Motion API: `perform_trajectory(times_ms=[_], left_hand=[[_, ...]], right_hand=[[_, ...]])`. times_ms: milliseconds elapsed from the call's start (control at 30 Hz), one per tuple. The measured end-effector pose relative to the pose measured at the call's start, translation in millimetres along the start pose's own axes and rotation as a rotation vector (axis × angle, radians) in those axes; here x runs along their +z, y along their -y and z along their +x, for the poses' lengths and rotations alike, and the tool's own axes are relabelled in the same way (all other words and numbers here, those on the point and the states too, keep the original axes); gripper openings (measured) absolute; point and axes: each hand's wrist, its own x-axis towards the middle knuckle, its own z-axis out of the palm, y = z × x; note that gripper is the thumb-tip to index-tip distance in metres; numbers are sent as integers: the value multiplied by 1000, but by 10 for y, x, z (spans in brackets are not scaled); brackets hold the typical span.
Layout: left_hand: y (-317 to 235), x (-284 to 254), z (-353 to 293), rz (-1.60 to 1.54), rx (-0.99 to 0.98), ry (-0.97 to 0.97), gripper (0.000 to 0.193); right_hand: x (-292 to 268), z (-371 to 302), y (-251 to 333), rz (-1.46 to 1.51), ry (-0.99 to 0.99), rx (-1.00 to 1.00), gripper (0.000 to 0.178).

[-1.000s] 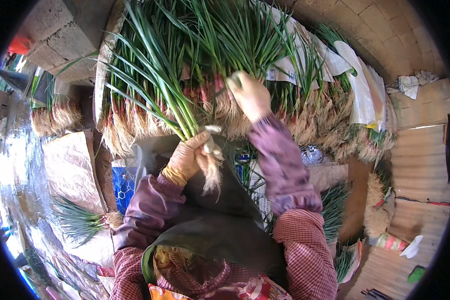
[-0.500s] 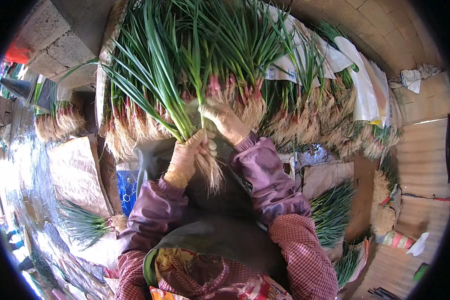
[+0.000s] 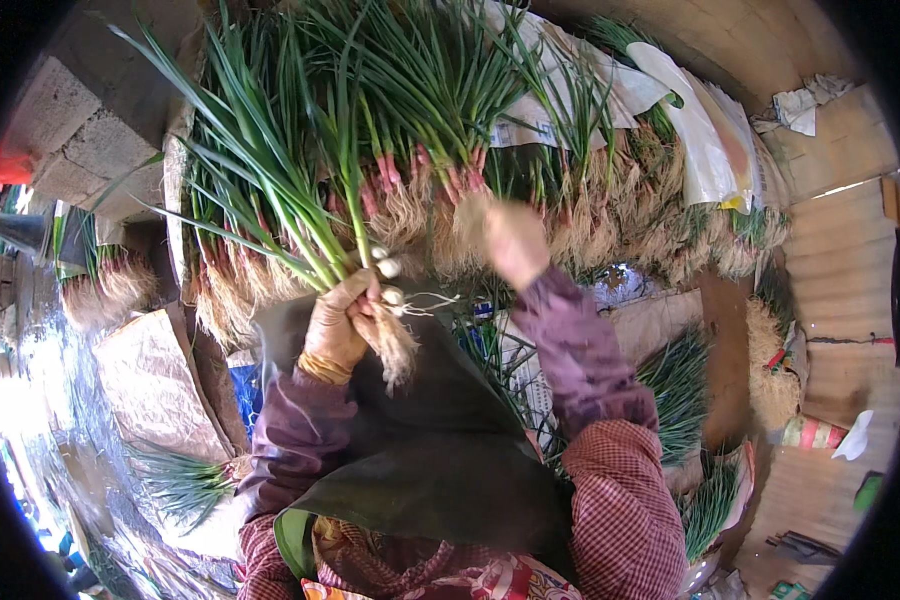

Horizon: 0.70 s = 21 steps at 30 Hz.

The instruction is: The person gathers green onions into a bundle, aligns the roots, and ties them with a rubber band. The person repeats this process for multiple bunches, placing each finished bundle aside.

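My left hand (image 3: 338,325), in a cream glove, is closed round a bunch of green garlic (image 3: 305,235) above my dark apron (image 3: 420,410). Its long leaves point up and to the left, pale roots hang below the fist, and small white bulbs (image 3: 390,268) show at the base of the stalks. To the right, my gloved right hand (image 3: 515,245) is apart from the bunch, near the roots of the garlic pile (image 3: 460,90). Motion smears its fingers, so whether they hold anything is not visible.
White plastic sheeting (image 3: 695,120) partly covers the pile on the right. A small garlic bunch (image 3: 185,480) lies on sacking at the left, and more bunches (image 3: 675,385) lie right of my right arm. Concrete blocks (image 3: 100,150) stand at the far left.
My right hand has moved away from the bunch, to the right, and is now blurred. The left hand keeps its hold, slightly lower and further left; white bulbs now show.
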Motion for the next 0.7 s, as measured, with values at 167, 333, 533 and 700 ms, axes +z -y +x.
perform_trajectory(times_ms=[167, 333, 533, 700], left_hand=[[341, -7, 160, -127, -218, 214, 37], [387, -10, 274, 183, -151, -133, 27], [460, -4, 509, 236, -29, -113, 19], [479, 7, 610, 162, -23, -155, 17]], right_hand=[[118, 1058, -738, -470, 6, 184, 32], [-16, 674, -169, 765, 129, 529, 10], [340, 142, 88, 422, -100, 85, 24], [538, 220, -69, 856, 64, 387, 26]])
